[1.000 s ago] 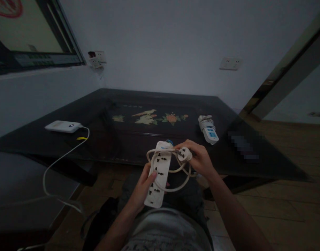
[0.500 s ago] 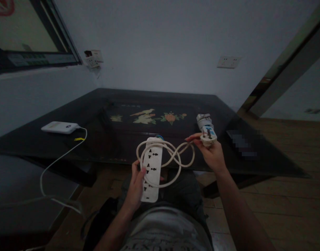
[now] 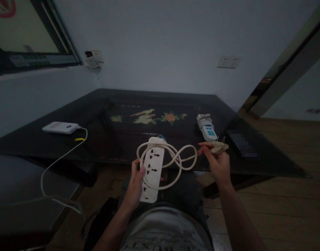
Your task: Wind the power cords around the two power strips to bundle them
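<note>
Power strip (image 3: 155, 164) left, plug (image 3: 219, 147) right, second strip (image 3: 209, 133) on table (image 3: 107, 141)

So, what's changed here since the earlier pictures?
The right hand has carried the plug rightward, away from the strip, drawing cord out between them. Nothing was let go: the left hand still grips the strip. The blue-socket strip and white device stayed on the table.

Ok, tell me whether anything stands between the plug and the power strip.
Yes: loops of the white cord span the gap, one crossing the face of the power strip, and part of the right hand sits beside the plug. Nothing else visible is between.
</note>
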Tool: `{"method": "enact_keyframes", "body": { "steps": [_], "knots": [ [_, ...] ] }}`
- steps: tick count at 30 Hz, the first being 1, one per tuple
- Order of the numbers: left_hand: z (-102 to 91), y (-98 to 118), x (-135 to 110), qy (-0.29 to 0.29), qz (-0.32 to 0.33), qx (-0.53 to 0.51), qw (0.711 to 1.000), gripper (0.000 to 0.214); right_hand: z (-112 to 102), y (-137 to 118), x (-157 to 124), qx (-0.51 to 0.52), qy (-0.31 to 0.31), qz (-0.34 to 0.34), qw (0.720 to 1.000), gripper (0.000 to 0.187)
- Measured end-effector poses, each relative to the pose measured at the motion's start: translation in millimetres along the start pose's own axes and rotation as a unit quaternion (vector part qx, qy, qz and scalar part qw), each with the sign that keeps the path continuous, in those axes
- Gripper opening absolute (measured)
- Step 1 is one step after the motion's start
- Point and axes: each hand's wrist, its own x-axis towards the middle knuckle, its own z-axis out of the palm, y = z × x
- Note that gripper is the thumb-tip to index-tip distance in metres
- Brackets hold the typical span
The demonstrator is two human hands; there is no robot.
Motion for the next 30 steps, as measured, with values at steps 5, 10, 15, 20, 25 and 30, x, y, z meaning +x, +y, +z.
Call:
{"method": "enact_keyframes", "body": {
  "steps": [5,10,15,20,25,30],
  "knots": [
    [1.6,2.9,-2.5,-0.031,-0.018,0.019,0.999,0.044,4.9,-20.9,12.0,-0.117,-0.064,-0.094,0.987,0.021],
    [-1.5,5.9,0.3,-0.041,-0.019,0.036,0.998,0.041,8.7,-20.2,35.6,-0.134,-0.180,-0.139,0.965,0.019],
    [-8.5,5.6,-1.3,-0.083,-0.037,0.042,0.995,0.041,3.8,0.7,49.0,-0.073,-0.254,-0.007,0.964,0.025],
    [-13.7,8.1,-4.6,-0.179,-0.080,0.048,0.979,0.040,-5.6,3.9,52.6,-0.002,-0.287,0.072,0.955,0.032],
    [-18.7,15.2,-3.7,-0.190,-0.090,0.142,0.967,0.032,-15.7,-13.4,55.2,-0.012,-0.200,0.030,0.979,0.026],
    [-15.5,21.4,-1.3,-0.195,-0.067,0.261,0.943,0.031,-9.4,-47.3,45.4,0.028,-0.228,-0.039,0.972,0.034]
  ]
}}
